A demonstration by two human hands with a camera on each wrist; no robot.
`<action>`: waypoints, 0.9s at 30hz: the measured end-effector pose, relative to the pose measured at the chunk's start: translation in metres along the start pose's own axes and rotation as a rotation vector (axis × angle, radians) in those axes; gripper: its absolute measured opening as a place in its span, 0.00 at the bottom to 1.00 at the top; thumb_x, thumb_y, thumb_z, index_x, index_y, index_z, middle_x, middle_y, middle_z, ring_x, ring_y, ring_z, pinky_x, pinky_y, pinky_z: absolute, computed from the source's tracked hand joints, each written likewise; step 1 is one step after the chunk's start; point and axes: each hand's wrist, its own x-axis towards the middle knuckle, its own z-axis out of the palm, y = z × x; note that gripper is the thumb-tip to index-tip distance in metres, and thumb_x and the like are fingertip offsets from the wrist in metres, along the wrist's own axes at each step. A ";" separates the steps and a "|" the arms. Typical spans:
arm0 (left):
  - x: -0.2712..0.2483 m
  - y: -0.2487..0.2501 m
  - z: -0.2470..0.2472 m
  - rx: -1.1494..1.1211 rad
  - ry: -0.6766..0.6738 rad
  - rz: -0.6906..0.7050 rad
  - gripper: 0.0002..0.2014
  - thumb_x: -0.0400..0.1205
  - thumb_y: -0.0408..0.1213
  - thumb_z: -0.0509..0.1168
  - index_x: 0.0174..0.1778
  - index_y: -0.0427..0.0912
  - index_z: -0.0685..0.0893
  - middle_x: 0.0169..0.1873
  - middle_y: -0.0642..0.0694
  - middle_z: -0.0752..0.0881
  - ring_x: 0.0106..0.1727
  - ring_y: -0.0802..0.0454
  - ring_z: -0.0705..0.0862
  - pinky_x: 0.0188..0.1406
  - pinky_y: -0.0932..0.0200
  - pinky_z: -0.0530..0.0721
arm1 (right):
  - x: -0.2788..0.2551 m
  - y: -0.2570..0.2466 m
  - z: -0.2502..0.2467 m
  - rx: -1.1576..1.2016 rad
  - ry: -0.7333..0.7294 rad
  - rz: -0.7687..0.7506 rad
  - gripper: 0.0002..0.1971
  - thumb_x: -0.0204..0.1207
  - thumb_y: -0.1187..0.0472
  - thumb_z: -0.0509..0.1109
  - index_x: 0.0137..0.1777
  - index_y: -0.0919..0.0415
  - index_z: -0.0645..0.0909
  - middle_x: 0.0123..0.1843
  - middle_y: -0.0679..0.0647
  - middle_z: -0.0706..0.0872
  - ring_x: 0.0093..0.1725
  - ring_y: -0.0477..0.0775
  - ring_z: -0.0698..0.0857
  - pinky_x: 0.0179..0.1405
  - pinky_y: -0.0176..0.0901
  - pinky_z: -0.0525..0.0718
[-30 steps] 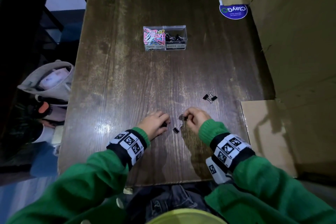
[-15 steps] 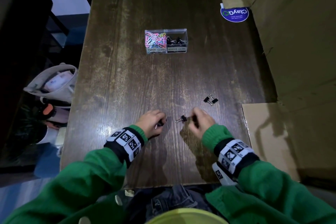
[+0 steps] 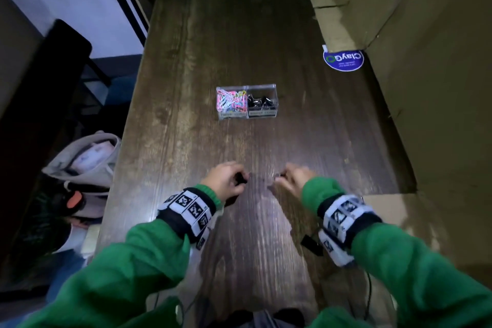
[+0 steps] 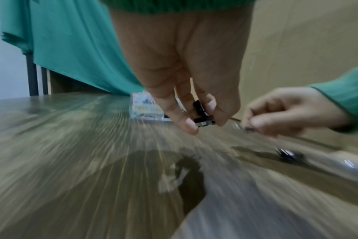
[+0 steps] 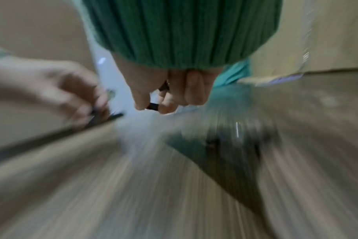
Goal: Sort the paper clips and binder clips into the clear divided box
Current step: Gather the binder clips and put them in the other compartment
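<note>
Dark wood grain streaks with motion as the person's left hand (image 3: pixel 226 181) and right hand (image 3: pixel 294 180) lift off the near part of the surface (image 3: pixel 186 141), each now pinching a black binder clip: one (image 4: pixel 202 120) sits between the left thumb and fingertips, the other (image 5: pixel 152 106) between the right thumb and forefinger. A second ago both hands were low on the wood, working at loose clips; the clip that lay between them is no longer there. One more binder clip (image 4: pixel 287 155) lies on the surface near the right hand, visible only from the left wrist. The clear divided box (image 3: pixel 247 101) stands well apart, farther along the surface, with coloured paper clips (image 3: pixel 231 100) in its left compartment and binder clips (image 3: pixel 262 102) in its right. With both hands loaded, the carry to the right compartment appears to be next, and the sort looks close to done.
</note>
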 end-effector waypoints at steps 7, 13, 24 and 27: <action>0.076 0.007 -0.048 -0.158 0.148 -0.053 0.06 0.73 0.28 0.69 0.42 0.42 0.84 0.43 0.48 0.85 0.37 0.57 0.81 0.44 0.67 0.81 | 0.106 -0.024 -0.112 0.168 0.405 0.029 0.14 0.75 0.55 0.69 0.57 0.62 0.79 0.57 0.61 0.86 0.58 0.61 0.84 0.58 0.47 0.80; 0.141 0.016 -0.078 -0.152 0.271 -0.061 0.07 0.73 0.27 0.68 0.45 0.39 0.85 0.46 0.44 0.87 0.47 0.50 0.84 0.54 0.58 0.83 | 0.146 -0.020 -0.115 0.352 0.408 0.097 0.21 0.77 0.65 0.62 0.71 0.59 0.73 0.64 0.63 0.83 0.64 0.62 0.83 0.69 0.53 0.77; 0.176 0.034 -0.059 0.141 0.178 0.062 0.08 0.75 0.32 0.66 0.48 0.43 0.85 0.56 0.42 0.84 0.60 0.42 0.79 0.64 0.50 0.76 | 0.046 0.055 -0.061 0.440 0.347 0.317 0.12 0.75 0.72 0.64 0.54 0.62 0.84 0.52 0.58 0.89 0.53 0.56 0.88 0.61 0.50 0.84; 0.135 0.055 -0.031 0.083 0.111 0.182 0.07 0.76 0.31 0.62 0.45 0.43 0.85 0.49 0.44 0.84 0.52 0.49 0.79 0.57 0.53 0.78 | 0.019 0.067 -0.036 0.391 0.208 0.363 0.13 0.76 0.72 0.63 0.57 0.61 0.82 0.57 0.58 0.87 0.58 0.58 0.86 0.63 0.51 0.83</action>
